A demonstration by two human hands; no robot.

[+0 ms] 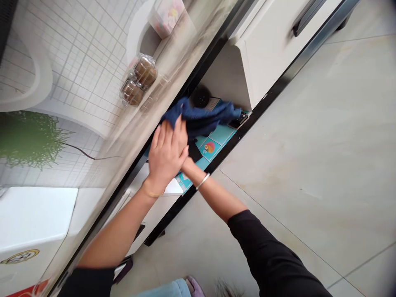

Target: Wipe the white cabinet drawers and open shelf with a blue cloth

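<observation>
A crumpled dark blue cloth (202,117) is in front of an open cabinet compartment, its right end blurred. My right hand (182,134) reaches up from the lower right, a silver bangle at the wrist, and holds the cloth near its left end. Across its back lies my left hand (163,152), fingers stretched out and tips touching the cloth's edge. Part of the right hand is hidden beneath the left. Below the cloth, a turquoise patterned liner (213,144) covers the compartment floor.
A round black object (201,97) and a small black item (239,120) sit inside the compartment. Beside it is a white cabinet door (278,41). Two brown wrapped items (139,80) lie on the countertop. A green plant (27,138) is at left.
</observation>
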